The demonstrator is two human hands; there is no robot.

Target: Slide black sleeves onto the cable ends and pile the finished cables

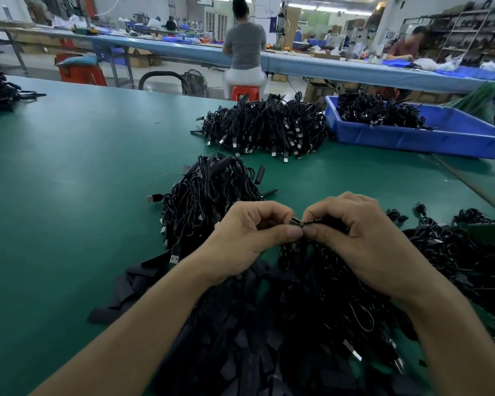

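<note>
Left hand (249,235) and right hand (352,232) thumb to thumb, both pinching a cable end (296,220), above loose sleeves (240,324), cable pile (209,192) just beyond on green table (69,181)

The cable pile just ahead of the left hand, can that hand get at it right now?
Probably yes: the cable pile lies just beyond the left hand with nothing between them. The hand is pinching a cable end with the right hand, though, so it must let go first.
</note>
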